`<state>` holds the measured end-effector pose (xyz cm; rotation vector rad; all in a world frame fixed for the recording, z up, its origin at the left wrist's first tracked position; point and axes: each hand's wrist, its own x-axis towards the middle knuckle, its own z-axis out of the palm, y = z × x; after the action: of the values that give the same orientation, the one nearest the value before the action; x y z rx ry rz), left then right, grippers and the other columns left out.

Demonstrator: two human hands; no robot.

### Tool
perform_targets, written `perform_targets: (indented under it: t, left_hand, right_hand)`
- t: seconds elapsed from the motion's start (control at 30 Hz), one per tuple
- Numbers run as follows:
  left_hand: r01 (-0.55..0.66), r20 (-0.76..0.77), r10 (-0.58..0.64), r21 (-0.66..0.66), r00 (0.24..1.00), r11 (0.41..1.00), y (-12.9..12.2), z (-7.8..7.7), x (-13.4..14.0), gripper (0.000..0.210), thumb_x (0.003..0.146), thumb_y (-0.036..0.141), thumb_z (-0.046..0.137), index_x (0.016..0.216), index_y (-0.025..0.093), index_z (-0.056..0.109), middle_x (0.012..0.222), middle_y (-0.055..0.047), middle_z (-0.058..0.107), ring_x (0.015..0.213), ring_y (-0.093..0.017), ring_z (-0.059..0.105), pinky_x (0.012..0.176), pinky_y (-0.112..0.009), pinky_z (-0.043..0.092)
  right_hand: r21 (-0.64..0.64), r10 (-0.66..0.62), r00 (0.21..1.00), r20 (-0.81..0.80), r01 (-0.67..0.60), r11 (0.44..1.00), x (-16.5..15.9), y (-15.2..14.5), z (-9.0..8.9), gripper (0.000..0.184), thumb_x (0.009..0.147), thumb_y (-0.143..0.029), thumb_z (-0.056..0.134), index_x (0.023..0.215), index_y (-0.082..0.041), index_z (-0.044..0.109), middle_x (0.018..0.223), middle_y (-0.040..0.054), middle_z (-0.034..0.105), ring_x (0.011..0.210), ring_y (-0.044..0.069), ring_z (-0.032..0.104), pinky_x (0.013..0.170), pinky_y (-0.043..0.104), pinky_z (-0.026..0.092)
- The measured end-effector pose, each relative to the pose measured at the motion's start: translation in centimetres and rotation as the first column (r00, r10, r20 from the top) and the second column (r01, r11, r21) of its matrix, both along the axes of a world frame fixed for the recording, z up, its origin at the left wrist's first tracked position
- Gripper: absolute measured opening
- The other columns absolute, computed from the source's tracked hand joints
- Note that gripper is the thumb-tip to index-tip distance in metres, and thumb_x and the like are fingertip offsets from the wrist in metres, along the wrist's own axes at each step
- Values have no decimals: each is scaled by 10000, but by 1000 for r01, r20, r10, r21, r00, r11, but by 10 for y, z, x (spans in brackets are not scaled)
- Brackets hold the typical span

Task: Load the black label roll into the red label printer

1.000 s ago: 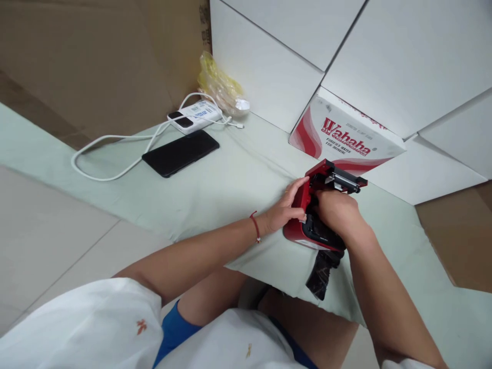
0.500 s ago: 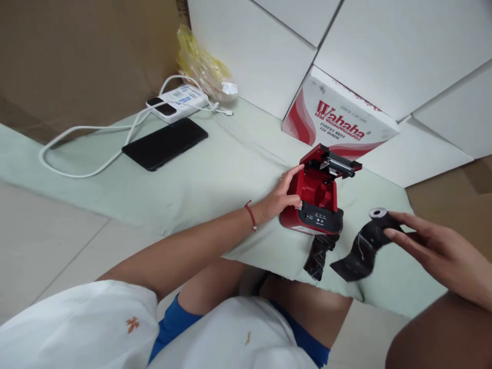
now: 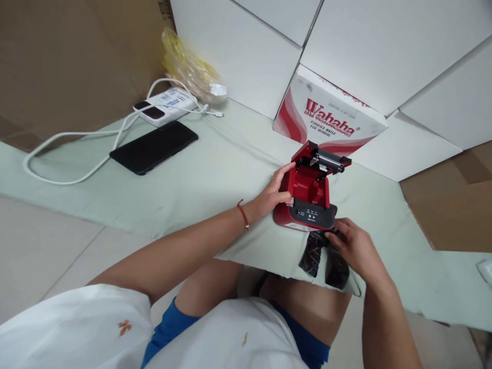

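Note:
A small red and black printer [image 3: 313, 218] stands on the cloth with its lid [image 3: 326, 159] raised, exposing a red hollow inside. My left hand [image 3: 271, 197] grips its left side, thumb near the front panel and fingers toward the lid hinge. My right hand [image 3: 355, 246] is closed at the printer's front right corner, fingers pinched around a black roll that they mostly hide. From it hangs a loose black strip [image 3: 337, 270]. Another crinkled black strip [image 3: 311, 256] lies just left of it, below the printer's front.
A Wahaha water carton [image 3: 326, 115] stands behind the printer against white boxes [image 3: 365, 46]. To the left lie a black phone [image 3: 154, 147], a white power bank [image 3: 175, 105] with a white cable [image 3: 73, 134], and a yellowish plastic bag [image 3: 192, 69]. A brown cardboard box [image 3: 449, 200] is at right.
My right hand has moved left with the black roll, from the open cloth at right to the printer's front corner. My left hand still holds the printer. The view has shifted slightly.

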<state>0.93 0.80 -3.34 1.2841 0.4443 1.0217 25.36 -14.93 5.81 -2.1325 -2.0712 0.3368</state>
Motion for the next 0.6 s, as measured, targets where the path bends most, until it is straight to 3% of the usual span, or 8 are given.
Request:
perform_targets:
  t: [0.17,0.27,0.33,0.4,0.47,0.53,0.6]
  left_hand:
    - [0,-25,-1,-17,1000,1000,1,2,0,971,707,272,674,1629,345,381,1559,-54,514,1441,-327,456,1286,-558,334]
    - [7,-25,-7,-13,1000,1000,2,2,0,974,708,271,678,1630,366,379,1567,-45,508,1473,-339,431,1296,-574,316]
    - [-3,-27,3,-9,1000,1000,2,2,0,978,705,269,680,1631,366,380,1578,-46,498,1487,-348,418,1300,-583,307]
    - [-13,-30,13,-8,999,1000,2,2,0,980,699,266,684,1629,357,387,1589,-50,488,1496,-356,408,1304,-592,298]
    - [-11,-25,11,-8,1000,1000,1,3,0,977,697,261,685,1625,353,395,1594,-50,484,1497,-357,406,1308,-594,291]
    - [-3,-15,3,-9,1000,1000,1,3,0,970,701,257,685,1622,360,400,1598,-45,483,1495,-355,411,1310,-592,291]
    - [2,-6,-2,-15,1000,1000,1,3,0,971,702,255,687,1622,367,397,1605,-45,480,1497,-357,413,1307,-593,295]
  right_hand:
    - [-85,-20,988,152,34,996,-15,9,-8,273,1007,-286,536,1170,-204,739,1233,109,736,912,244,732,715,337,506]
    - [-123,-5,985,170,26,992,-17,18,-10,261,998,-275,538,1144,-205,743,1221,109,747,928,250,740,719,331,509]
    - [-143,23,989,146,-2,990,-15,20,-2,254,983,-264,545,1117,-200,751,1170,109,771,940,256,752,755,339,539]
    - [-180,70,995,73,-56,982,-4,18,20,270,982,-301,561,1138,-211,761,1122,106,802,923,262,766,777,357,575]
    - [-196,123,992,-34,-127,972,13,10,56,319,986,-417,601,1197,-249,771,1083,93,829,866,267,778,757,375,608]
    - [-113,155,986,-58,-161,980,30,4,97,377,945,-547,681,1233,-324,780,1082,73,838,795,262,779,680,366,618]
    - [-46,200,977,-66,-204,978,34,6,130,397,931,-571,717,1269,-376,788,1154,88,835,856,268,798,659,339,620]
